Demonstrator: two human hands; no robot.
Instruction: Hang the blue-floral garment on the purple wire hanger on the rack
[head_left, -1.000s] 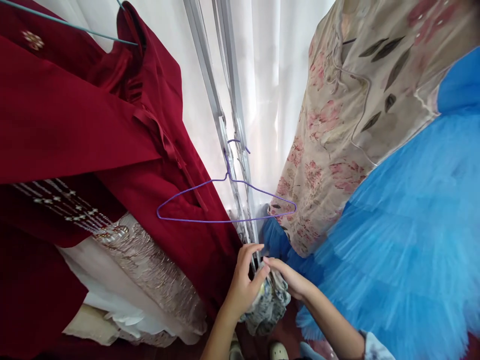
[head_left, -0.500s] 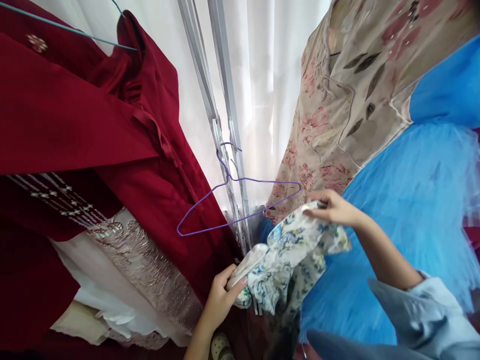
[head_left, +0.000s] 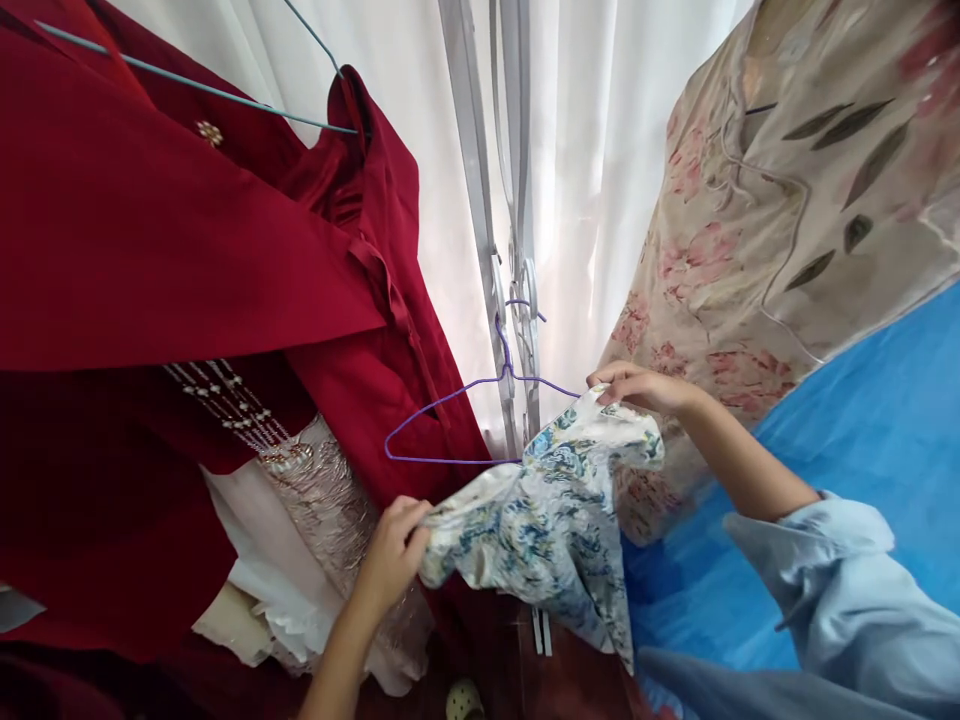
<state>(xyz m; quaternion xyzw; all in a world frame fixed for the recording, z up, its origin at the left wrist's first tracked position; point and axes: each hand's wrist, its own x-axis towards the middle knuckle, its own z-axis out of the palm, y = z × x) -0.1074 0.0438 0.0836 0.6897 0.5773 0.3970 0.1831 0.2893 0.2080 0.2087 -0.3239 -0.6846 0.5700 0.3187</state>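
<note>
A small white dress with a blue and green floral print is stretched between my hands. My left hand pinches its left shoulder or sleeve edge. At the opposite shoulder, close to the hanger's right arm, my right hand grips the fabric. Behind the garment a purple wire hanger hangs by its hook on the metal stand. The garment hides the hanger's right end, so I cannot tell whether that end is inside the fabric.
A dark red garment hangs on a pale blue hanger at left. A beige floral garment and blue tulle are at right. The metal stand rises before a white curtain. A clog shows below.
The floral garment has spread wider and come up against the hanger's right side. My left hand has moved left and slightly up. The view has shifted, moving the surroundings rightward.
</note>
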